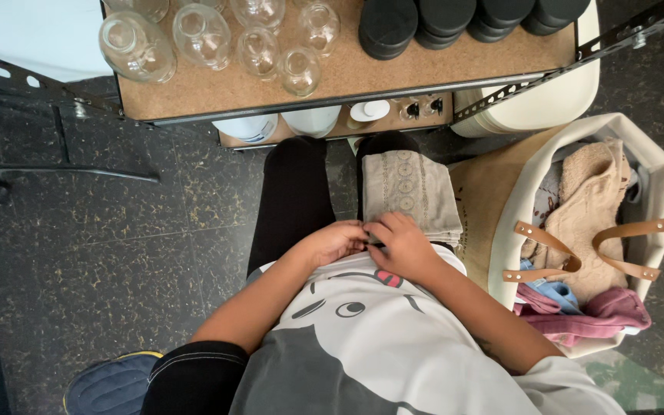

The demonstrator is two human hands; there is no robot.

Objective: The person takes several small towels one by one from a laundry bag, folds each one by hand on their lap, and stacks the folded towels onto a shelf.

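Beige cloth (411,192) on thigh, near edge between both hands' (335,243) (405,247) fingertips.

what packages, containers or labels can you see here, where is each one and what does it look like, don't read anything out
Glass bottles: clear, round, grouped on the upper shelf's left half.
Black lids: round, stacked along the same shelf's right side.
White tubs: lower shelf, one with a small blue label.
Canvas bag: floor at right, cream and tan with brown leather handles, full of cloths.
Folded cloth: beige, patterned, on the knee, both hands at its near edge.
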